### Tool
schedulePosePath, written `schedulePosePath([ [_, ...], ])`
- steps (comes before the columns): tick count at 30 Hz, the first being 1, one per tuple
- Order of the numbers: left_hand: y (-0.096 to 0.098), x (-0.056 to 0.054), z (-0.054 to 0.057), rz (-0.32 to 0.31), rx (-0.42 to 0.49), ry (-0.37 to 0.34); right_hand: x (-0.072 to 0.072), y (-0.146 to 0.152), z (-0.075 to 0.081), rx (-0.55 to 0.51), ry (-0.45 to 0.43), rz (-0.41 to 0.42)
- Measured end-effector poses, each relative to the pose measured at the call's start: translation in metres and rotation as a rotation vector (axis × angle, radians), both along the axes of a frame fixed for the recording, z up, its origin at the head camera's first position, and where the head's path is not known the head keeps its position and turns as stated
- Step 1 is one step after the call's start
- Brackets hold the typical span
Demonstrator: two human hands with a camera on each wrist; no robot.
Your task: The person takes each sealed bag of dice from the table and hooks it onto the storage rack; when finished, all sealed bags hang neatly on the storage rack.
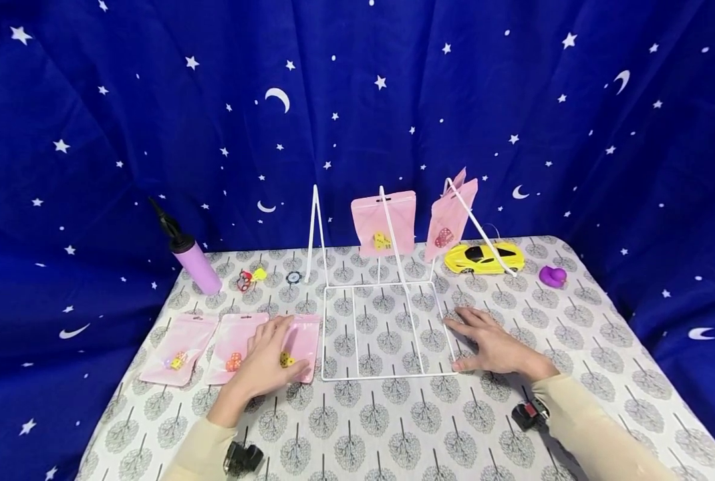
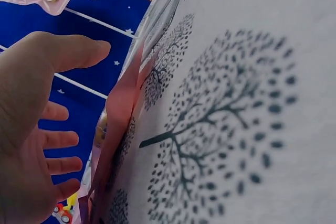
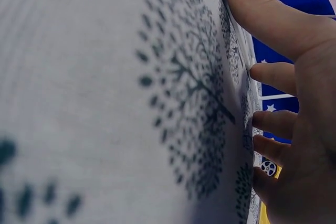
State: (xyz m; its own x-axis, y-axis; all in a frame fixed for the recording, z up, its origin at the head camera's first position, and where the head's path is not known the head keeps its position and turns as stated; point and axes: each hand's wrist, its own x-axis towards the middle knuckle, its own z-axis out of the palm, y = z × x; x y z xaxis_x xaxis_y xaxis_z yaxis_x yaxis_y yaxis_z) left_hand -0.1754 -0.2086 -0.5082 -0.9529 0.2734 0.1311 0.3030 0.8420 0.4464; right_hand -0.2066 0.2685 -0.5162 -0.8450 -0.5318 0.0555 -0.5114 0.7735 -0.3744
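Note:
My left hand (image 1: 267, 357) hovers over the third pink zip pouch (image 1: 309, 337), fingers extended; in the left wrist view the thumb stands apart and nothing is pinched. Yellow dice show through that pouch. To its left lie a pouch with orange dice (image 1: 233, 362) and a pouch with mixed small pieces (image 1: 178, 361). A white wire rack (image 1: 387, 377) stands mid-table. My right hand (image 1: 492, 344) rests beside its right base rail, relaxed fingers spread on the cloth. Pink pouches hang from the rack's middle arm (image 1: 366, 220) and right arm (image 1: 448, 224); the left arm holds none.
Behind the rack's right side sits a yellow toy car (image 1: 484, 259), with a purple rubber duck (image 1: 552, 276) farther right. At the back left are a purple hand pump (image 1: 198, 267), small red and yellow toys (image 1: 249, 278) and a round chip (image 1: 294, 277). A blue starry curtain (image 1: 333, 87) closes the back.

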Motion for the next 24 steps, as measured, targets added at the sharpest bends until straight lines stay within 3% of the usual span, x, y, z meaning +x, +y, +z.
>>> schedulePosePath([
  [10, -0.001, 0.008, -0.001, 0.154, 0.077, -0.046, 0.001, -0.001, -0.001, -0.014, 0.015, 0.004],
  [24, 0.002, 0.012, 0.003, 0.220, 0.078, -0.117, 0.000, -0.001, 0.001, 0.002, -0.015, -0.006],
])
